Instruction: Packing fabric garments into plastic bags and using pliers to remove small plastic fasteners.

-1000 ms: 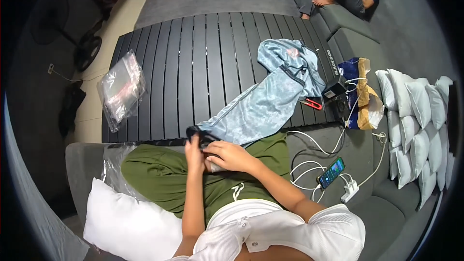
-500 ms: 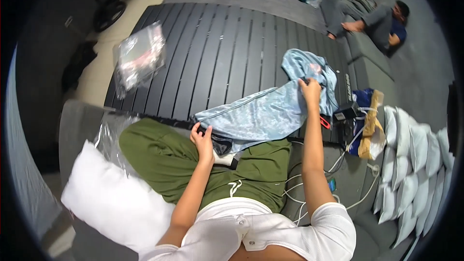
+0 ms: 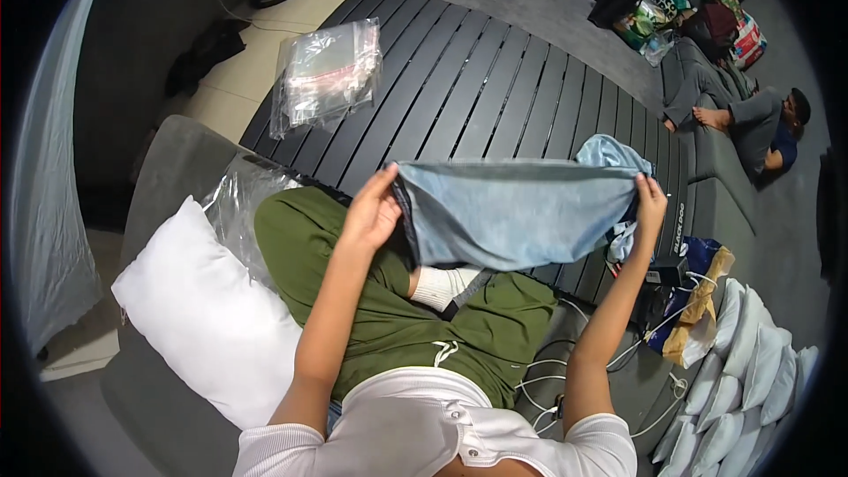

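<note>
A light blue, velvety garment (image 3: 503, 212) with a dark edge at its left end is stretched sideways in the air above my crossed legs. My left hand (image 3: 373, 210) is closed on the upper corner of that dark-edged end, thumb and fingers pinching it. At the other side my right hand (image 3: 650, 205) grips the cloth, pulling its upper edge nearly straight. Beyond the right hand, the rest of the garment lies bunched on the black slatted table (image 3: 459, 71). Its lower edge sags between the hands.
Clear plastic bags (image 3: 329, 71) are stacked on the table's far left. A white pillow (image 3: 208, 314) and loose clear plastic (image 3: 243, 203) lie by my left leg. To the right are a black box (image 3: 667, 272), white cables (image 3: 552, 380) and piled pale cushions (image 3: 742, 362). Another person (image 3: 760, 137) reclines farther off.
Both hands have risen and spread apart, lifting the garment's near part off the table and my lap and pulling it taut. The view has also shifted.
</note>
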`<state>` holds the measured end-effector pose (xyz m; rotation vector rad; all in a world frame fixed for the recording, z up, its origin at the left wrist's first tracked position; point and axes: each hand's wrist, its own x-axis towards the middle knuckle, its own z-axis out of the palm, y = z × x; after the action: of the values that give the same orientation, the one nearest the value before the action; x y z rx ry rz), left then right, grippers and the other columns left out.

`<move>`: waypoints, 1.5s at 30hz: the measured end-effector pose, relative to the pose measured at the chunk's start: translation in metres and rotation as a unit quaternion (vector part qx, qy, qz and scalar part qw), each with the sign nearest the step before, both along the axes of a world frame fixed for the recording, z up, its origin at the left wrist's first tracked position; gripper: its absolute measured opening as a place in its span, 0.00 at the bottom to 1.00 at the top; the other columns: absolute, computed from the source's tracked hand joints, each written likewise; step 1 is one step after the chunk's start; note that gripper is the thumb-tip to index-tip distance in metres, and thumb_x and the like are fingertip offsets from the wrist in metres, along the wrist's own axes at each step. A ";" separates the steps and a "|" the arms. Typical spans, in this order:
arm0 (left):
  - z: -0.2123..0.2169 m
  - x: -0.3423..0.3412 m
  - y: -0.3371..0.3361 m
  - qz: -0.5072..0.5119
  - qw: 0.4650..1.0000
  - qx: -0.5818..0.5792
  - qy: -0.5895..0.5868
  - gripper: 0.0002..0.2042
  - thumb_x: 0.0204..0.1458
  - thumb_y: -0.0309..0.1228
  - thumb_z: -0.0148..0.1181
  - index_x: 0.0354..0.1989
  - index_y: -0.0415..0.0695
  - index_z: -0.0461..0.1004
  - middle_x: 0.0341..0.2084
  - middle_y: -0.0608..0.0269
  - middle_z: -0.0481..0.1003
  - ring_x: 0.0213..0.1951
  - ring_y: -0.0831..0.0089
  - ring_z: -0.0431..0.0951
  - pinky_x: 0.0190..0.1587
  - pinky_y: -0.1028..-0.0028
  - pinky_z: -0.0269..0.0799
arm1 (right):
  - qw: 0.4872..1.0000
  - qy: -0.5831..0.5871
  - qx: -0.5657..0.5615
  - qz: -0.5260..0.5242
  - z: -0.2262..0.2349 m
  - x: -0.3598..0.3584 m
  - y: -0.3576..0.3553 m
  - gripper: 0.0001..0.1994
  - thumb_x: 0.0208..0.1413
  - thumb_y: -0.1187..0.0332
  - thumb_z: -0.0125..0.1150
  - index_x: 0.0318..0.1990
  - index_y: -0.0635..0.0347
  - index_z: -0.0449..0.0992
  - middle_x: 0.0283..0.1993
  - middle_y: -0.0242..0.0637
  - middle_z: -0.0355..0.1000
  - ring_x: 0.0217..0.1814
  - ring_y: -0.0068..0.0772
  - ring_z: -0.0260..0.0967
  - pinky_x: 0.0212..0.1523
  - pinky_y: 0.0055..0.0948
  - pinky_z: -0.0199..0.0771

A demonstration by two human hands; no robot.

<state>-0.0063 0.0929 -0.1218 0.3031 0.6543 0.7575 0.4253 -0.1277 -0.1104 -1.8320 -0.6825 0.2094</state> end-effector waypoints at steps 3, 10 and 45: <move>0.041 -0.011 0.001 -0.015 0.995 0.100 -0.022 0.05 0.52 0.27 0.55 0.36 0.42 0.69 0.31 0.65 0.74 0.34 0.77 0.75 0.38 0.76 0.71 | 0.980 0.164 0.115 -0.014 0.023 -0.018 -0.019 0.10 0.54 0.65 0.56 0.39 0.61 0.74 0.30 0.23 0.70 0.30 0.13 0.64 0.28 0.12 0.60; 0.038 -0.035 -0.030 -0.128 0.989 0.026 0.076 0.12 0.52 0.22 0.50 0.45 0.39 0.67 0.39 0.61 0.73 0.40 0.73 0.75 0.43 0.72 0.74 | 0.966 -0.116 -0.175 -0.150 -0.052 -0.058 -0.078 0.10 0.49 0.68 0.59 0.37 0.63 0.72 0.35 0.38 0.70 0.35 0.31 0.67 0.37 0.27 0.66; 0.080 -0.026 -0.092 -0.108 0.988 0.080 0.079 0.08 0.54 0.26 0.52 0.40 0.36 0.71 0.36 0.60 0.74 0.36 0.76 0.75 0.41 0.74 0.73 | 0.988 0.142 0.026 0.046 0.038 -0.261 0.002 0.12 0.52 0.74 0.56 0.41 0.56 0.61 0.24 0.24 0.56 0.20 0.11 0.54 0.17 0.13 0.56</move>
<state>-0.0323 0.0013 -0.0422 0.5772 0.6983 0.5833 0.1646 -0.1261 -0.0723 -1.6798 -0.5666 0.4995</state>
